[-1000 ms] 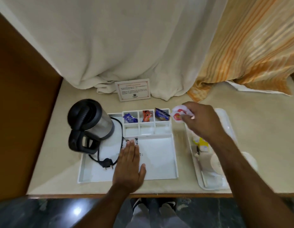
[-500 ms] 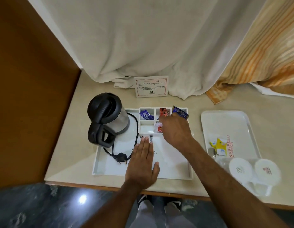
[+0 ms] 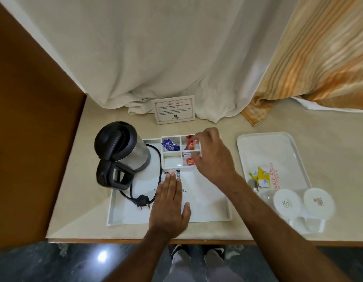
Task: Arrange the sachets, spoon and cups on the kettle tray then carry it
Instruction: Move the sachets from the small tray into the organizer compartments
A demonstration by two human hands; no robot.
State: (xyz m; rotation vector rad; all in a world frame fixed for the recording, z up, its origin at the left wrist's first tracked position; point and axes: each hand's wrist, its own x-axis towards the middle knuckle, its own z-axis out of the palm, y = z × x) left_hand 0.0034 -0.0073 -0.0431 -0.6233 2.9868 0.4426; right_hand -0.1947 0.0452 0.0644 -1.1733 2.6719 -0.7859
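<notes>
The white kettle tray [image 3: 207, 212] holds a steel and black kettle [image 3: 123, 151] and a block of small compartments. A blue sachet [image 3: 170, 147], an orange-red sachet [image 3: 189, 145] and a white-and-red sachet [image 3: 188, 161] lie in separate compartments. My right hand [image 3: 212, 157] hovers with curled fingers over the right-hand compartments and hides what lies under it. My left hand [image 3: 168, 202] presses flat on the tray floor. On a second white tray [image 3: 278, 143] to the right lie yellow sachets [image 3: 260, 176]. Two upturned white cups [image 3: 286, 203] [image 3: 318, 201] stand at its near end.
The kettle's black cord and plug [image 3: 143, 201] lie on the tray floor beside my left hand. A printed card [image 3: 174, 109] stands behind the tray against a white curtain [image 3: 156, 58]. A wooden panel [image 3: 34, 139] walls the left side. The table's front edge [image 3: 115, 240] is near.
My right hand brought the white-and-red sachet from the right into the front middle compartment, let it go, and moved over the right compartments. My left hand stayed flat.
</notes>
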